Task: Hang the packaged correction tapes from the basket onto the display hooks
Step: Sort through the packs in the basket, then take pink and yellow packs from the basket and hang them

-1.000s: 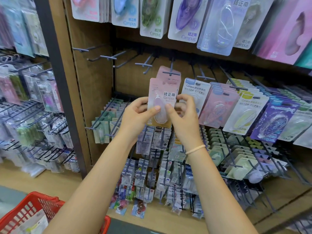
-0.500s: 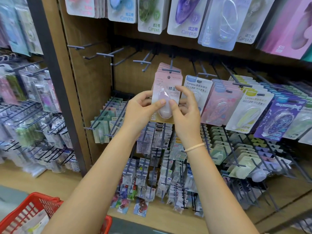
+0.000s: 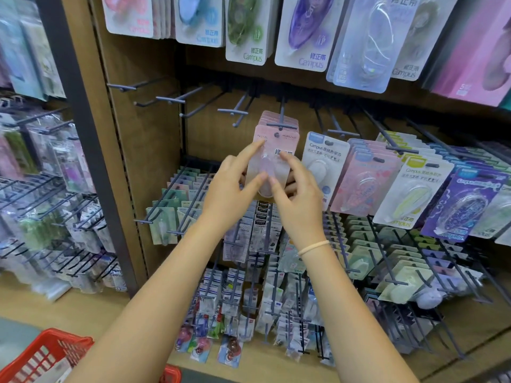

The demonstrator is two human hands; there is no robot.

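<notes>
Up front, two hands work at one pink correction tape pack (image 3: 272, 156), the front card of a small stack on a display hook (image 3: 281, 123) in the middle row. At least four pink card tops show fanned behind it; the exact count is unclear. The pack's hole sits just below the hook's crossbar tip, and whether the wire passes through it cannot be told.

The left hand (image 3: 229, 189) has its index finger stretched up along the card's left edge, its thumb pressing the clear blister from the front and the other fingers curled behind the card. The right hand (image 3: 300, 197) pinches the pack's lower right part, thumb on the blister, fingers wrapped behind, index finger touching the printed face. A pale band (image 3: 313, 247) circles the right wrist.

To the left of the pink stack, about five bare hooks (image 3: 166, 99) jut from the wooden back panel (image 3: 154, 150), leaving open room there. To the right the row is crowded: a white Campus pack (image 3: 323, 158) hangs just beside the pink one, then pink-patterned, yellow and purple packs. Five or more large packs hang in the row above.

One red basket (image 3: 52, 352) shows at the lower left corner, well apart from the hands, with white packaging inside.
</notes>
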